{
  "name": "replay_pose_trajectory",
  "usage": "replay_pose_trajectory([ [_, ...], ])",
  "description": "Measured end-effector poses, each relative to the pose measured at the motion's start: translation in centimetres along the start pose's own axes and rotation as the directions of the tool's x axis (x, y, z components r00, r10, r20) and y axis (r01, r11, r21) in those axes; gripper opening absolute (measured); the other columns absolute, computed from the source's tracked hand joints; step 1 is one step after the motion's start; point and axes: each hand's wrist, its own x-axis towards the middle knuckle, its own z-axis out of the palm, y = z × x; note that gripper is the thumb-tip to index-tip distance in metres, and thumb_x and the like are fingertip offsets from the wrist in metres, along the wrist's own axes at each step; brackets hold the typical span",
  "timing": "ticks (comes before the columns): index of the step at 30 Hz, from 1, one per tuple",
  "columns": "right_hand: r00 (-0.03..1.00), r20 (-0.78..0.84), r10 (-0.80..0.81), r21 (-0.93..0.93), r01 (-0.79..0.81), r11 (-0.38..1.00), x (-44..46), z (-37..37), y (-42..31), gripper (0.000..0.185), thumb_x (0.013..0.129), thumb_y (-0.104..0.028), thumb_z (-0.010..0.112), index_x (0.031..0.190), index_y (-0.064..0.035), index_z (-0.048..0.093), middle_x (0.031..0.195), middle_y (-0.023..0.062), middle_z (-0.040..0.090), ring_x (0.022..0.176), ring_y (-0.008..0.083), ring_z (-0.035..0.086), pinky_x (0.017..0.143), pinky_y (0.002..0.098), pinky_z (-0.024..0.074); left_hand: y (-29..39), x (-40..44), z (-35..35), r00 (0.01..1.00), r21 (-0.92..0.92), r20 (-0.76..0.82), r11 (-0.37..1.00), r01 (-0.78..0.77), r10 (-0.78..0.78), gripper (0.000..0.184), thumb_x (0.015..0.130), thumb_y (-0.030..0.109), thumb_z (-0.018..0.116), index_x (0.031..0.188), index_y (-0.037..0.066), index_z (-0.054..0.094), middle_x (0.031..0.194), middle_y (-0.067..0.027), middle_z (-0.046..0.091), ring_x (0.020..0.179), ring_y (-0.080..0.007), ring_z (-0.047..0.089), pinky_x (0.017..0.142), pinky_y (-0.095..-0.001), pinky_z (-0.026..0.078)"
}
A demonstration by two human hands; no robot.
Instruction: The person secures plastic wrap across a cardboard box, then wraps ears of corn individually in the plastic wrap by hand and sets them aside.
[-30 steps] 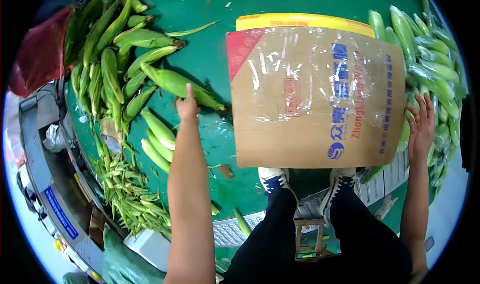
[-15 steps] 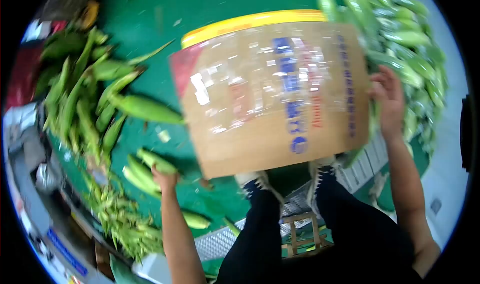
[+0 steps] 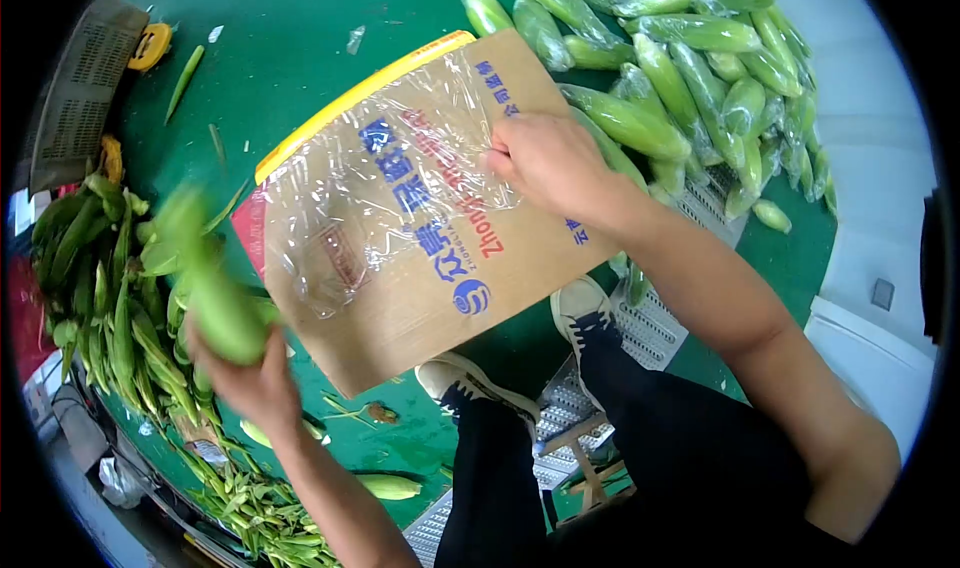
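Note:
A green ear of corn [image 3: 222, 303], smeared by motion, is in my left hand [image 3: 255, 378], with the fingers closed around its lower end. It is held up at the left side of a cardboard sheet [image 3: 390, 313] printed with blue and red lettering. Clear plastic film [image 3: 310, 213] lies across the cardboard. My right hand [image 3: 555, 163] is closed in a pinch on the film near the sheet's upper right edge. A yellow strip [image 3: 350, 103] runs along the sheet's far side.
Plastic-wrapped corn [image 3: 690, 78] is heaped at the upper right. Unwrapped ears [image 3: 110, 308] are piled at left, above husk scraps [image 3: 255, 513]. A loose ear [image 3: 388, 486] lies near my feet. A crate [image 3: 85, 88] stands at the upper left; a wooden stool [image 3: 580, 458] is below me.
My left hand has lifted an ear of corn from the green surface. My right hand has moved from the wrapped pile onto the film. In view, the cardboard appears shifted left and tilted.

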Motion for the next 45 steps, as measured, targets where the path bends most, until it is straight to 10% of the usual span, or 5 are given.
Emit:
replay_pose_trajectory([
  [5, 0.920, 0.049, 0.388, 0.819, -0.259, 0.512, -0.8, 0.4, 2.2, 0.021, 0.099, -0.025, 0.064, 0.097, -0.0037, 0.065, 0.093, 0.0123, 0.070, 0.090, 0.0332, 0.069, 0.076, 0.0448, 0.0526, 4.5, 4.1, 11.3, 0.783, 0.346, 0.558, 0.781, -0.520, 0.275, 0.070, 0.068, 0.014, 0.083, 0.135, 0.015, 0.063, 0.124, -0.0079, 0.068, 0.108, -0.0319, 0.066, 0.094, -0.0434, 0.056],
  [14, 0.866, -0.078, -0.493, -0.319, 0.447, 0.836, 3.7, 2.5, -4.1, 0.063, 0.078, -0.048, 0.083, 0.125, -0.0109, 0.062, 0.114, 0.0047, 0.065, 0.112, 0.0228, 0.062, 0.096, 0.0400, 0.0482, 4.6, 6.4, 11.4, 0.618, 0.173, 0.715, 0.775, -0.608, 0.326, 0.071, 0.063, 0.010, 0.084, 0.130, 0.010, 0.060, 0.125, -0.0117, 0.066, 0.106, -0.0350, 0.064, 0.094, -0.0427, 0.055],
  [27, 0.853, -0.141, -0.503, -0.131, 0.487, 0.863, 5.3, 2.9, -1.8, 0.075, 0.076, -0.054, 0.081, 0.130, -0.0060, 0.060, 0.117, 0.0100, 0.065, 0.107, 0.0289, 0.060, 0.094, 0.0413, 0.0504, -6.9, 1.0, 6.0, 0.978, 0.424, 0.187, 0.891, -0.164, 0.091, 0.017, 0.093, 0.000, 0.064, 0.110, 0.004, 0.068, 0.115, -0.0124, 0.071, 0.094, -0.0319, 0.069, 0.087, -0.0407, 0.053],
  [32, 0.842, 0.117, -0.526, -0.173, 0.539, 0.824, 3.5, -0.2, -2.9, 0.068, 0.078, -0.048, 0.083, 0.126, -0.0058, 0.060, 0.111, 0.0116, 0.066, 0.106, 0.0309, 0.063, 0.089, 0.0414, 0.0534, -4.0, -4.4, 7.7, 0.953, -0.495, -0.247, 0.868, 0.032, -0.176, 0.011, 0.109, 0.003, 0.045, 0.115, 0.000, 0.053, 0.124, -0.0209, 0.067, 0.123, -0.0310, 0.066, 0.107, -0.0400, 0.050],
  [45, 0.885, -0.184, -0.428, -0.241, 0.381, 0.893, 6.0, 0.2, -5.0, 0.067, 0.088, -0.062, 0.068, 0.129, -0.0087, 0.064, 0.120, 0.0130, 0.062, 0.114, 0.0328, 0.060, 0.091, 0.0444, 0.0520, 1.0, 4.2, 10.6, 0.940, 0.695, 0.257, 0.634, -0.340, 0.222, 0.050, 0.103, 0.044, 0.055, 0.142, 0.013, 0.058, 0.131, -0.0157, 0.064, 0.123, -0.0357, 0.058, 0.107, -0.0507, 0.041],
])
